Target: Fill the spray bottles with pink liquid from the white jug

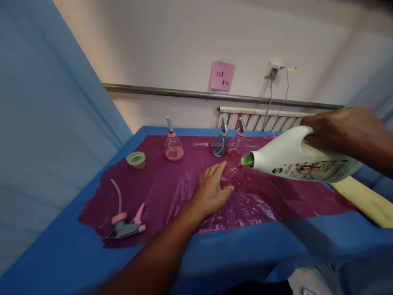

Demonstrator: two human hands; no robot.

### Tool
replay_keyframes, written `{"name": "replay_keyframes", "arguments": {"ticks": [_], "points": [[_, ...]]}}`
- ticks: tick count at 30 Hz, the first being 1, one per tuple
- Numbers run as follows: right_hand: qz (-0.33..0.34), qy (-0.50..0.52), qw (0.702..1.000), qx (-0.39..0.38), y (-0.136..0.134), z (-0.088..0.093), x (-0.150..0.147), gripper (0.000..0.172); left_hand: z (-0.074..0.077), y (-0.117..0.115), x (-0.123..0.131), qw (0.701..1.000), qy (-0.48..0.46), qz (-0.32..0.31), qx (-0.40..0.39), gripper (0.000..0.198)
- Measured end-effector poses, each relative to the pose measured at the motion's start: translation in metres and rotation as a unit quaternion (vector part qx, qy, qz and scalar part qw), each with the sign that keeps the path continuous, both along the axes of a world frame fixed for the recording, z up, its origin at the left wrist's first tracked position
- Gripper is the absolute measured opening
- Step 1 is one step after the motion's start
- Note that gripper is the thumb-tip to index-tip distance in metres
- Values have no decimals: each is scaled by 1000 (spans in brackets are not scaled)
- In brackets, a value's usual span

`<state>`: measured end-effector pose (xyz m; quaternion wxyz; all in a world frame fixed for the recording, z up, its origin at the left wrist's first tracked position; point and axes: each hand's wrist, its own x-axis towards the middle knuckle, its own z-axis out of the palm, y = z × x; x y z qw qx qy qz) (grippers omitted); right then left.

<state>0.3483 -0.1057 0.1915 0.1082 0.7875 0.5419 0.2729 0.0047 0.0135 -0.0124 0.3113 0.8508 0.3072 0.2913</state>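
Observation:
My right hand (346, 133) grips the handle of a white detergent jug (302, 159). The jug is tipped nearly flat above the table, and its uncapped green spout (247, 160) points left. My left hand (211, 190) lies on the purple plastic sheet (172, 184) just left of and below the spout, fingers stretched out and thumb apart. The plastic glistens between thumb and fingers; I cannot make out anything held there. A green cap (136, 159) sits at the sheet's far left. A loose grey and pink spray head (125, 225) with its tube lies at the near left.
Three small spray bottles stand at the back: a pink one (173, 147), a teal one (220, 144) and a clear one with a pink trigger (238, 141). A yellow cloth (365, 200) lies at the right. Blue cloth (245, 250) covers the table, and a blue curtain (46, 123) hangs on the left.

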Motion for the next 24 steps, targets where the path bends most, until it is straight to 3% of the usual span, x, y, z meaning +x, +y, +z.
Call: {"name": "replay_keyframes", "arguments": {"ticks": [24], "points": [[-20,-27,999,-37,0,3,-4,36,1,0,1,1000,10,-2,4,88]]}}
